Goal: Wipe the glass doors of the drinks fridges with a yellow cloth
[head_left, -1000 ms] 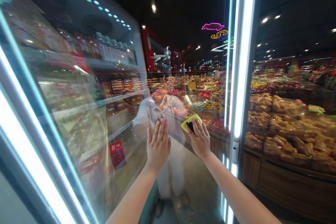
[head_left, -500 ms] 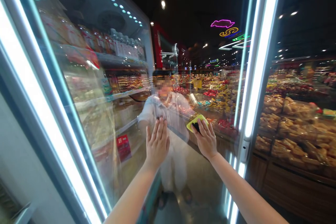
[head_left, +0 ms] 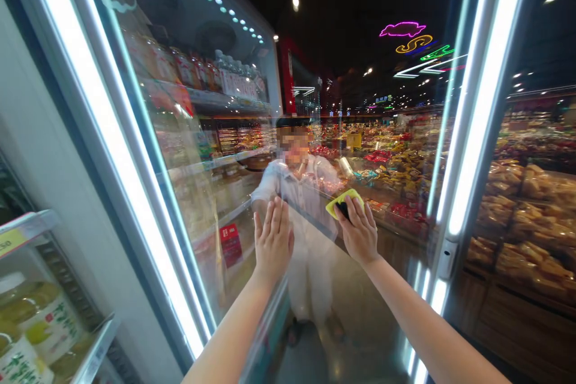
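A tall glass door [head_left: 364,306] with bright light strips along its sides fills the middle of the view. My left hand [head_left: 273,243] lies flat against the glass, fingers stretched upward, with nothing in it. To its right, my right hand [head_left: 360,234] presses a yellow and black sponge [head_left: 337,202] to the glass, the fingers laid over its right part. The glass shows a reflection of a person in light clothes [head_left: 310,240].
On the left stand shelves with jars [head_left: 49,324] and a price rail [head_left: 27,228]. Bottles [head_left: 238,78] show in the glass at the upper left. Packaged goods [head_left: 531,222] fill bins at the right, beyond the door's handle-side frame [head_left: 477,108].
The view has turned left, so the door appears further right and jars now show at the lower left. Both hands remain on the glass, the right still with the sponge.
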Motion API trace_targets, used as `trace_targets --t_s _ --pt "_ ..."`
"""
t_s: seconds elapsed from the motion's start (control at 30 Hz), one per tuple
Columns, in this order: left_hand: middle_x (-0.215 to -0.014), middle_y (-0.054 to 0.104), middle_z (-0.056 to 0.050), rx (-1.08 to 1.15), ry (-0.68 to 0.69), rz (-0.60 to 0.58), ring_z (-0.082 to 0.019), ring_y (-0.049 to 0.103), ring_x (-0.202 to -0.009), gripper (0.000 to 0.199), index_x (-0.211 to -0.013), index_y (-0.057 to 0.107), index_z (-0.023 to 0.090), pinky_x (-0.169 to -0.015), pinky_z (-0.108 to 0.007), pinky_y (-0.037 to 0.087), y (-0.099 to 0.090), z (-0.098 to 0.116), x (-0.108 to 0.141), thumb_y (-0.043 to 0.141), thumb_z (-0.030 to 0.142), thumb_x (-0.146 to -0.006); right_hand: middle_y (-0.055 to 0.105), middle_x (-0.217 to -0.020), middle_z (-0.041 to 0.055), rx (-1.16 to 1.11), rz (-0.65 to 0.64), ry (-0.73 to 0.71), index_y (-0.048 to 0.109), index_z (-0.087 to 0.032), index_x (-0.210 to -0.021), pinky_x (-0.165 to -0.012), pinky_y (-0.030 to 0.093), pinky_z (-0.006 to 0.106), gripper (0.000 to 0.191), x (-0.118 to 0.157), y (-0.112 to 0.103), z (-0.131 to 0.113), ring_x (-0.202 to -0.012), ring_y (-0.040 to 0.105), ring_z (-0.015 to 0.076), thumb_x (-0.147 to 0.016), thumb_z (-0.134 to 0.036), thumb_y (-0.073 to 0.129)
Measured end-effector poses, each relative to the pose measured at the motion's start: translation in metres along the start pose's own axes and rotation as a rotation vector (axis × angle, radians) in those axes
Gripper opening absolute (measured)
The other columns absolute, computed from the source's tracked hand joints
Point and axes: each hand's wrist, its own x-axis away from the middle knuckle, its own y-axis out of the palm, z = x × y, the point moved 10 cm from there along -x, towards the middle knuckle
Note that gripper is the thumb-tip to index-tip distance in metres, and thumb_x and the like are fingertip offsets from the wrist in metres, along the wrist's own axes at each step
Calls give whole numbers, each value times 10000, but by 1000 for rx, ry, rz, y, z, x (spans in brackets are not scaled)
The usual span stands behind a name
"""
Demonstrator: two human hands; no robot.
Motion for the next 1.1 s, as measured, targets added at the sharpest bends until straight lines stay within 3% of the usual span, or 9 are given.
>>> trace_targets --t_s 0.13,0.27,0.4,0.5,0.6,0.7,0.8,0.97,1.1 --pt "-1686 299 -150 -22 -20 1 -274 223 -1591 790 -1669 49 160 -1324 -540 74 -2 -7 2 474 178 -1004 400 -1660 129 8 64 162 488 -273 -1555 -1251 299 554 559 -27 3 -8 -1554 330 318 -1005 -193 549" --pt "-1682 307 -154 -36 -2 -4 -272 234 -1589 792 -1668 39 147 -1326 -534 67 -2 -9 4 473 184 -1006 512 -1592 87 -18 26 19 581 -301 -1477 -1278 258 507 494 -22 9 -45 -1515 408 277 -997 -185 559" --pt "-1689 291 -148 -43 -10 -26 -279 237 -1589 791 -1670 31 156 -1325 -545 60 -3 -19 9 464 190 -1009 589 -1528 44 -40 -8 -126 612 -331 -1436 -1291 243 470 483 -2 5 -47 -1469 476 225 -993 -149 552" --pt "-1690 290 -145 -50 -22 -33 -282 244 -1587 794 -1672 39 162 -1325 -544 43 -5 -27 12 476 212 -1010 550 -1561 86 -18 38 -7 589 -305 -1465 -1271 278 501 480 -17 2 -39 -1500 432 263 -1003 -178 550" --pt "-1689 294 -142 -55 -27 -36 -272 240 -1589 801 -1672 34 161 -1327 -529 35 -5 -30 14 482 214 -1010 497 -1599 123 -7 83 107 560 -270 -1497 -1262 278 530 491 -35 5 -55 -1535 372 296 -1012 -196 536" --pt "-1690 293 -143 -54 -35 -40 -266 239 -1590 801 -1671 26 161 -1328 -525 39 -5 -32 19 476 206 -1010 507 -1596 93 -44 24 -7 563 -288 -1492 -1284 232 512 493 -32 13 -86 -1524 392 269 -1011 -182 527" --pt "-1692 291 -140 -59 -47 -44 -268 229 -1593 801 -1671 23 167 -1326 -533 50 -7 -40 26 472 200 -1009 546 -1569 49 -75 -36 -117 569 -327 -1480 -1302 194 494 505 -16 13 -89 -1489 445 232 -1005 -161 529" --pt "-1703 261 -140 -66 -87 -54 -278 221 -1595 820 -1669 -7 181 -1321 -555 52 -13 -62 34 478 213 -1009 465 -1625 97 -51 28 45 537 -284 -1514 -1279 225 564 522 -40 10 -68 -1536 369 289 -1005 -165 520" --pt "-1711 238 -142 -76 -123 -58 -275 212 -1598 825 -1666 -27 182 -1320 -560 55 -17 -73 36 473 224 -1012 449 -1634 110 -65 21 37 538 -250 -1513 -1283 210 553 503 -56 18 -106 -1550 341 293 -1015 -187 505"
